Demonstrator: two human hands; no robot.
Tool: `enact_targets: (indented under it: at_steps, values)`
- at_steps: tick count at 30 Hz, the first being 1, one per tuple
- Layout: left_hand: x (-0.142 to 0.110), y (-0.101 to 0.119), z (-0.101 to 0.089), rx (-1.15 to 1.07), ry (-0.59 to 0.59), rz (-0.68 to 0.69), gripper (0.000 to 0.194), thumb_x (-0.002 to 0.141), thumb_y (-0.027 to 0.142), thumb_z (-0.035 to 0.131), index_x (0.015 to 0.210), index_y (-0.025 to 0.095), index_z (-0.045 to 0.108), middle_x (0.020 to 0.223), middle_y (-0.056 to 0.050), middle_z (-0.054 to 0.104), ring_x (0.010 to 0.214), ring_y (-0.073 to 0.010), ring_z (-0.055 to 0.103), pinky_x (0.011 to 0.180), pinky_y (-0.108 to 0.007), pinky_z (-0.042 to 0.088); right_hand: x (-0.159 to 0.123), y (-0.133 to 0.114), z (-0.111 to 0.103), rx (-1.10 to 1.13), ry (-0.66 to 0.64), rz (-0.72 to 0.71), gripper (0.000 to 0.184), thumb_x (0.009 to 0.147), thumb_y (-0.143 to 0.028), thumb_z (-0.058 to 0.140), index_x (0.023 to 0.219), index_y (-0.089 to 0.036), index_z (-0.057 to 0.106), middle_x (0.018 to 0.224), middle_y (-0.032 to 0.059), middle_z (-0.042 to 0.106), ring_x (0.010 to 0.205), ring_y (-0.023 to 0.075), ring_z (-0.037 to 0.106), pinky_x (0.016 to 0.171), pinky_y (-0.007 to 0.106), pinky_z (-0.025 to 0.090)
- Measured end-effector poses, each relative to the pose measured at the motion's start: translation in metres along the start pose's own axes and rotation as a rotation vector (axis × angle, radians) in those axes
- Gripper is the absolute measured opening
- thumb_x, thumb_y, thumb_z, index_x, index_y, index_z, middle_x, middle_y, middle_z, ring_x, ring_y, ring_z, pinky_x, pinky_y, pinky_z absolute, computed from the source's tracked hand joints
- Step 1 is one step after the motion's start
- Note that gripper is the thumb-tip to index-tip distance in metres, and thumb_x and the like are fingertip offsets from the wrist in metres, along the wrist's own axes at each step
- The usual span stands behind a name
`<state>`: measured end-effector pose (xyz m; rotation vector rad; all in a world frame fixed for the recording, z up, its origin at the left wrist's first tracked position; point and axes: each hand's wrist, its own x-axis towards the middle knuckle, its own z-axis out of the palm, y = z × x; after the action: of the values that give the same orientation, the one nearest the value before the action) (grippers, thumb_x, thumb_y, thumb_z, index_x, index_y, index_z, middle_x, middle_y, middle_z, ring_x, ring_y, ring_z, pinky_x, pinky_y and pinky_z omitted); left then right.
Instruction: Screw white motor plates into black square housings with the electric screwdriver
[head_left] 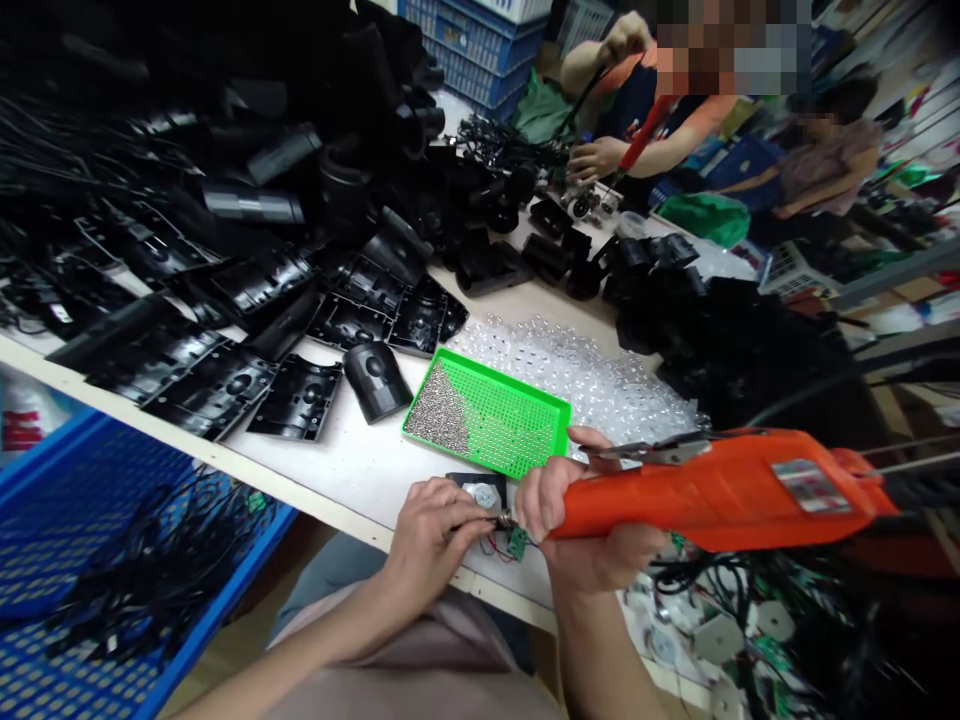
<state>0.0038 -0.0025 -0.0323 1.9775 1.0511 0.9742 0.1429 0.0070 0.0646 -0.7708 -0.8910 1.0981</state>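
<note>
My right hand (577, 520) is wrapped round an orange electric screwdriver (720, 490) that lies nearly level, its tip pointing left at a small black part with a round metal motor (480, 493) near the table's front edge. My left hand (431, 535) is closed on that small assembly, pinching it at the screwdriver's tip. A little green circuit board (516, 542) with red wires hangs just under the tip. A green tray (487, 415) of small screws lies right behind the hands.
Black plastic shells (225, 370) cover the left of the white table (352, 465), with a heap of clear small parts (592, 375) behind the tray. A blue crate (90, 560) of black cables stands below left. Other people (637, 110) work at the far end.
</note>
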Motion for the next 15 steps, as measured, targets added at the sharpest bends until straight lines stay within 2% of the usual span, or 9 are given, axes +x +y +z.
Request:
enact_targets:
  at_steps: [4, 10, 12, 15]
  values:
    - [-0.003, -0.002, 0.001, -0.017, 0.001, -0.015, 0.017, 0.092, 0.036, 0.059, 0.089, 0.028, 0.074, 0.079, 0.000, 0.070, 0.082, -0.0185, 0.060, 0.075, -0.036, 0.045, -0.002, -0.001, 0.000, -0.002, -0.018, -0.020, 0.058, 0.073, -0.072, 0.061, 0.112, -0.029, 0.059, 0.047, -0.0095, 0.042, 0.030, 0.0104, 0.036, 0.033, 0.024, 0.034]
    - [-0.003, 0.001, -0.003, 0.080, -0.013, 0.100, 0.013, 0.092, 0.031, 0.060, 0.091, 0.029, 0.074, 0.077, 0.000, 0.069, 0.086, -0.0199, 0.060, 0.078, -0.037, 0.044, -0.008, -0.001, 0.001, -0.045, -0.046, -0.010, 0.058, 0.074, -0.074, 0.058, 0.114, -0.032, 0.056, 0.048, -0.0096, 0.043, 0.032, 0.0107, 0.037, 0.034, 0.024, 0.034]
    - [-0.003, 0.002, -0.005, 0.082, -0.030, 0.141, 0.014, 0.092, 0.032, 0.059, 0.098, 0.028, 0.072, 0.080, 0.000, 0.069, 0.087, -0.0197, 0.061, 0.078, -0.036, 0.044, -0.010, -0.003, -0.001, -0.060, -0.051, 0.003, 0.059, 0.073, -0.074, 0.058, 0.113, -0.031, 0.056, 0.047, -0.0093, 0.044, 0.032, 0.0110, 0.038, 0.035, 0.025, 0.035]
    - [-0.002, 0.000, -0.010, 0.111, -0.026, 0.167, 0.029, 0.092, 0.036, 0.059, 0.119, 0.024, 0.062, 0.101, -0.005, 0.068, 0.098, -0.0221, 0.059, 0.083, -0.038, 0.046, -0.010, -0.009, -0.009, -0.091, -0.051, -0.020, 0.060, 0.073, -0.073, 0.060, 0.115, -0.030, 0.056, 0.049, -0.0085, 0.046, 0.033, 0.0115, 0.040, 0.037, 0.026, 0.038]
